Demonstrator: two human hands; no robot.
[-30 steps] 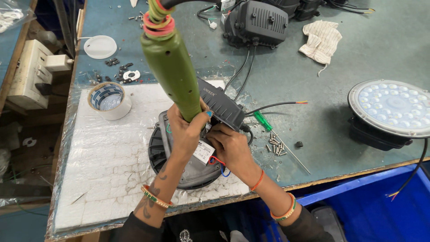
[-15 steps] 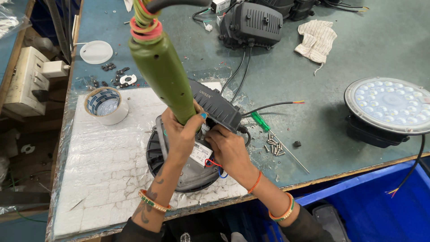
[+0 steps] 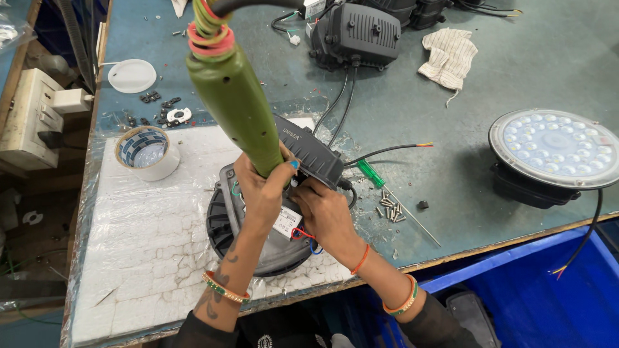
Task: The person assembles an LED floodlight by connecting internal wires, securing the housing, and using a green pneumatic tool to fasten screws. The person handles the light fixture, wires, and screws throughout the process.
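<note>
Green powered screwdriver, upright and tilted a little, gripped low on its barrel by the left hand with fingers wrapped fully around it, tip down over a round black lamp housing on the white foam sheet. Right hand rests beside it, fingers curled against the black driver box atop the housing. Nearby: tape roll, loose screws, small green-handled screwdriver, finished round lamp.

teal workbench | white foam sheet on it | blue bin below edge | even light
</note>
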